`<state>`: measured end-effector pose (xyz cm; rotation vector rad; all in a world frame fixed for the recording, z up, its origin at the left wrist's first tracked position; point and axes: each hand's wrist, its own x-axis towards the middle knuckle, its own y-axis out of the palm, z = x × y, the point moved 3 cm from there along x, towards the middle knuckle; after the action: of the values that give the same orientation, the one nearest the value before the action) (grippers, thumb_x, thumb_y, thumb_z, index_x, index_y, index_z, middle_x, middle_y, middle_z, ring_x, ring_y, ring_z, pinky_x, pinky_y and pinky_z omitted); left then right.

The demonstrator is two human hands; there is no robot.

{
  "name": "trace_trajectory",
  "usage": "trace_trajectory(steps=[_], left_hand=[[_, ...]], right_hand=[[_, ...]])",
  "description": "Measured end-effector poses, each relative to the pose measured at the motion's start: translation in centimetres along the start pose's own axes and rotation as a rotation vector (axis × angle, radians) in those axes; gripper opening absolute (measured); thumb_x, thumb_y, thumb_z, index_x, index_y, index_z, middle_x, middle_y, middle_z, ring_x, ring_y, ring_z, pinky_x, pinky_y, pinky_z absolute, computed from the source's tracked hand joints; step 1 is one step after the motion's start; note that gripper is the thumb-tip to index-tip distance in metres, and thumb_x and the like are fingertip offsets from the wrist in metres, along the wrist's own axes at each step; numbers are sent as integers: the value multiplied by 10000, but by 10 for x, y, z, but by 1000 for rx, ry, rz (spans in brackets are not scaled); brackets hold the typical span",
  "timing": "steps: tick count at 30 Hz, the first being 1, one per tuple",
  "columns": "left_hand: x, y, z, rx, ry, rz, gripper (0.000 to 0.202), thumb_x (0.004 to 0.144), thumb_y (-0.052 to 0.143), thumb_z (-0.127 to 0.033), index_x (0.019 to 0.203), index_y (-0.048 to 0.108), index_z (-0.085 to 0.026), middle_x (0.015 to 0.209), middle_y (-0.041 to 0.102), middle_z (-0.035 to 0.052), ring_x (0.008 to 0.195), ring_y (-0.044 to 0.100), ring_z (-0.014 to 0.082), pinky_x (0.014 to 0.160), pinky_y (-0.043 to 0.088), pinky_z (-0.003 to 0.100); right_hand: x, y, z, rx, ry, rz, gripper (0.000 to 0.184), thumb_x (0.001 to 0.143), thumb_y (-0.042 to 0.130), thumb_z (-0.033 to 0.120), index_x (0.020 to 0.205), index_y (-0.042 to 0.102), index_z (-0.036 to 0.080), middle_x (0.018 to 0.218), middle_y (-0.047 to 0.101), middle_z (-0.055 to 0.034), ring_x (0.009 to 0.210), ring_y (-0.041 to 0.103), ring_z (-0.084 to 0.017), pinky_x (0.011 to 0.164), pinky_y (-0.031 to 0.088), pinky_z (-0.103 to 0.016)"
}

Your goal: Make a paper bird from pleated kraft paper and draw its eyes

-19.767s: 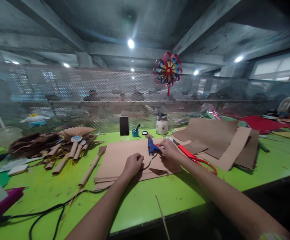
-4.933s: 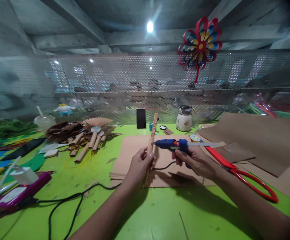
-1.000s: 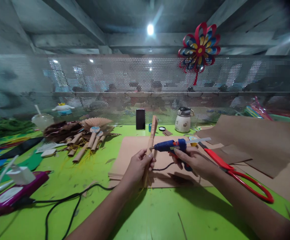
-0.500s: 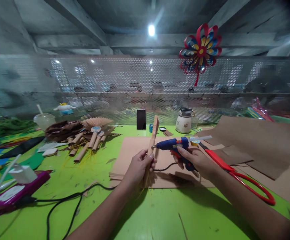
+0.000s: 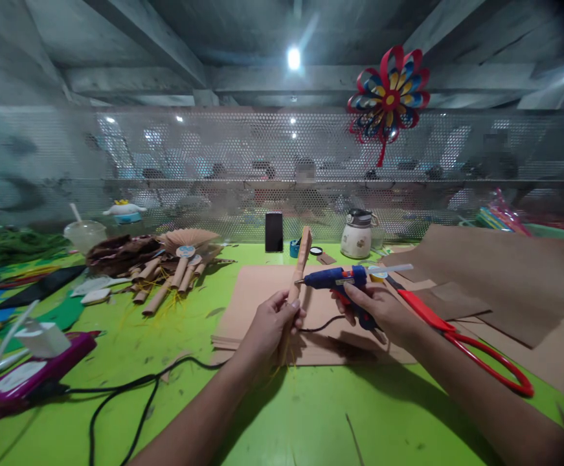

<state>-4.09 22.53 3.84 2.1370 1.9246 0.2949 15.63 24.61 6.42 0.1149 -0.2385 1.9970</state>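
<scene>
The left hand (image 5: 272, 327) is clenched round the lower part of a folded paper stick (image 5: 302, 255). It holds the stick nearly upright, leaning a little to the right, above the card stack (image 5: 255, 294). The right hand (image 5: 383, 310) grasps the glue gun (image 5: 334, 278) by its handle, also above the stack, with the nozzle touching the stick's side. The gun's cord (image 5: 318, 329) drops onto the stack between the hands. Scissors (image 5: 461, 336) lie at the stack's right edge and paper rolls (image 5: 165, 285) to its left. A phone (image 5: 274, 231) and a jar (image 5: 358, 233) stand behind it.
</scene>
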Motion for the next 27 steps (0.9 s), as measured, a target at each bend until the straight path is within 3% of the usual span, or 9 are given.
trace_trajectory(steps=[6, 17, 27], left_hand=[[1, -2, -1, 18, 3, 17, 254, 741, 724, -308, 897, 606, -146, 701, 592, 18, 549, 499, 62, 482, 385, 155], [1, -1, -1, 21, 1, 17, 230, 756, 698, -277, 914, 599, -143, 685, 581, 6, 529, 484, 52, 461, 372, 131], [5, -7, 2, -45, 44, -20, 248, 785, 663, -232, 979, 526, -159, 741, 621, 22, 544, 509, 58, 471, 392, 135]], right_hand=[[0, 3, -2, 2, 19, 46, 404, 883, 548, 516, 846, 663, 130, 737, 597, -60, 582, 521, -123, 531, 400, -269], [2, 1, 0, 134, 26, -33, 407, 864, 581, 508, 855, 651, 108, 740, 585, -58, 583, 518, -118, 496, 390, -251], [-2, -4, 4, 150, 52, -13, 385, 868, 589, 497, 854, 665, 120, 747, 591, -51, 580, 517, -104, 515, 407, -245]])
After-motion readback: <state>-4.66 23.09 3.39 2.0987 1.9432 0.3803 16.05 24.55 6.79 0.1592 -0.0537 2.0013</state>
